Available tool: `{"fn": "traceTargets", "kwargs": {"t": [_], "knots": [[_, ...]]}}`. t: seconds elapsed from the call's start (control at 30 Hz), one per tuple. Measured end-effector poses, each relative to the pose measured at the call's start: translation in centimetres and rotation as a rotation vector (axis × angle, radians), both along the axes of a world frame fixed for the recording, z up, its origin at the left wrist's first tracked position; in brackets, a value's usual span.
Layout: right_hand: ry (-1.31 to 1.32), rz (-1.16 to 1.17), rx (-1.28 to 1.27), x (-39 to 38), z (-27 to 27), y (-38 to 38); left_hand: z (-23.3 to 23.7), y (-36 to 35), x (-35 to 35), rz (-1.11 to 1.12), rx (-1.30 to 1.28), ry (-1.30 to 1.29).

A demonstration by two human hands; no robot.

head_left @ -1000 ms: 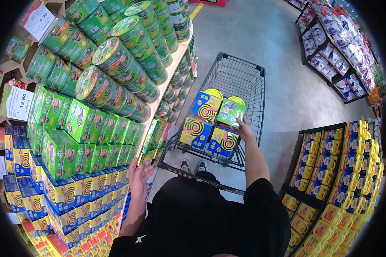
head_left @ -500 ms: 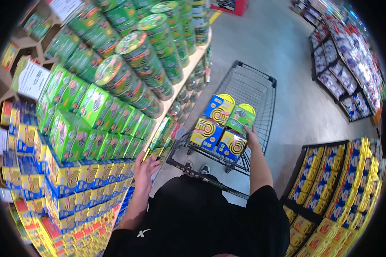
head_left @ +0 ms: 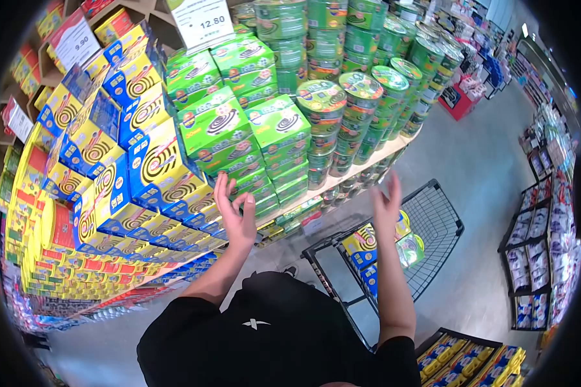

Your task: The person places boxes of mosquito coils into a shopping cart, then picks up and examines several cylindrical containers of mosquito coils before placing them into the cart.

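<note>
Head view: our empty, loose left hand [head_left: 240, 226] nears green boxes [head_left: 279, 128], likely stacked for easy reach; our empty right hand [head_left: 386, 209] spreads above the cart [head_left: 459, 227].

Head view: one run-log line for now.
left hand: open, by green boxes | right hand: open, over cart | cart load: yellow-blue boxes, green pack | held: nothing seen

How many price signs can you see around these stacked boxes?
3: the 12.80 sign above the green boxes, the 9.90 sign to its left, and a smaller sign at far left. Others may be hidden.
</note>
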State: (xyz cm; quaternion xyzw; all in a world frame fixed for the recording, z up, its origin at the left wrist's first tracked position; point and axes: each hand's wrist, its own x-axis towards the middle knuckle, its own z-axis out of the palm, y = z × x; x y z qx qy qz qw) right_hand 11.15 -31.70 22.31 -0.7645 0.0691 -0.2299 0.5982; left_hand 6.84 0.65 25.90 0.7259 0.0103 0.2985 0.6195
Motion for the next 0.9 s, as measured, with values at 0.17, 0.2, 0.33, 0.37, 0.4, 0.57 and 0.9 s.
{"fn": "traceTargets", "kwargs": {"t": [0.17,0.2,0.33,0.37,0.4,0.57,0.9], "knots": [[-0.211,0.514,-0.253,5.7,11.3,12.5,0.8,0.8,0.1,-0.005,-0.07,-0.033],[-0.239,0.581,-0.275,6.8,12.1,14.3,1.1,0.9,0.1,-0.005,-0.073,-0.024],[-0.212,0.829,-0.38,9.4,15.9,19.3,0.4,2.0,-0.4,-0.081,-0.139,-0.054],[-0.204,0.884,-0.367,10.1,16.0,20.1,0.3,2.1,-0.7,-0.113,-0.154,-0.038],[-0.195,0.94,-0.353,10.7,16.0,20.6,0.2,2.3,-1.0,-0.144,-0.169,-0.021],[-0.175,1.008,-0.325,11.7,14.8,21.8,-0.1,3.1,-1.5,-0.223,-0.291,0.054],[-0.177,0.901,-0.387,7.6,14.9,18.7,0.4,4.5,-1.2,-0.468,-0.917,0.267]]}}
